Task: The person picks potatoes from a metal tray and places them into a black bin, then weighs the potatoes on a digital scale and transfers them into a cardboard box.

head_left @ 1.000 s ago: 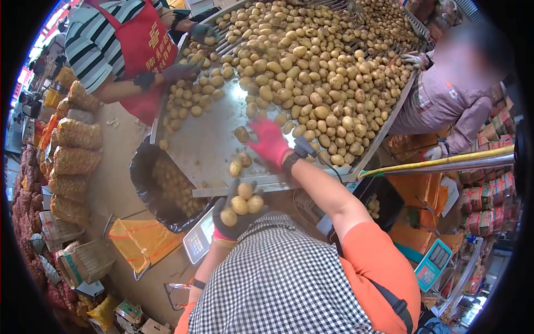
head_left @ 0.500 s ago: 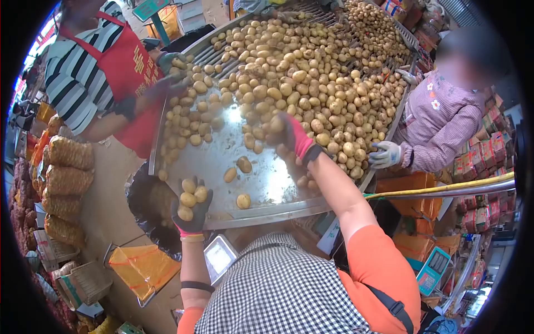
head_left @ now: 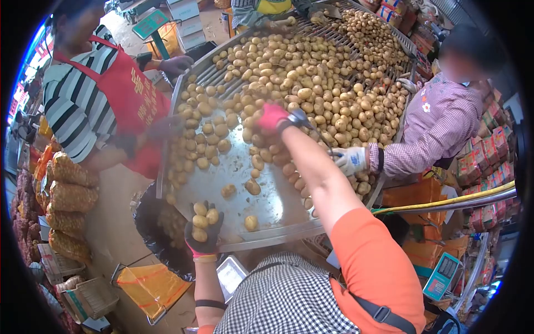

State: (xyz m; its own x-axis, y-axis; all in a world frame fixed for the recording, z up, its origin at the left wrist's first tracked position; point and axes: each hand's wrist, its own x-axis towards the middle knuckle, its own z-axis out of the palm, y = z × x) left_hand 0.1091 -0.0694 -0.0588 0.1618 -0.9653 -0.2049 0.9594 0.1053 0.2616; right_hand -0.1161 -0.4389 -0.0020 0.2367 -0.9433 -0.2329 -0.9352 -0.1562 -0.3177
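My left hand (head_left: 210, 240), in a dark glove with a pink cuff, is turned palm up at the near left edge of the metal sorting table (head_left: 295, 229). Several potatoes (head_left: 199, 221) rest in it, the fingers curled around them. My right hand (head_left: 272, 118), in a pink and dark glove, reaches into the large potato pile (head_left: 311, 72) in the middle of the table. Motion blurs its fingers, and whether it grips a potato cannot be made out. A few loose potatoes (head_left: 251, 223) lie on the bare metal between my hands.
Below the table's left edge hangs a black-lined bin (head_left: 153, 214) with potatoes inside. A person in a red apron (head_left: 129, 92) works at the left, another in a checked top (head_left: 439, 119) at the right. A yellow hose (head_left: 445, 202) crosses at the right. Filled sacks (head_left: 72, 197) stand left.
My right hand has moved farther up and left into the pile; the potato seen in it before no longer shows. The right-hand co-worker's white glove has come inward over the potatoes.
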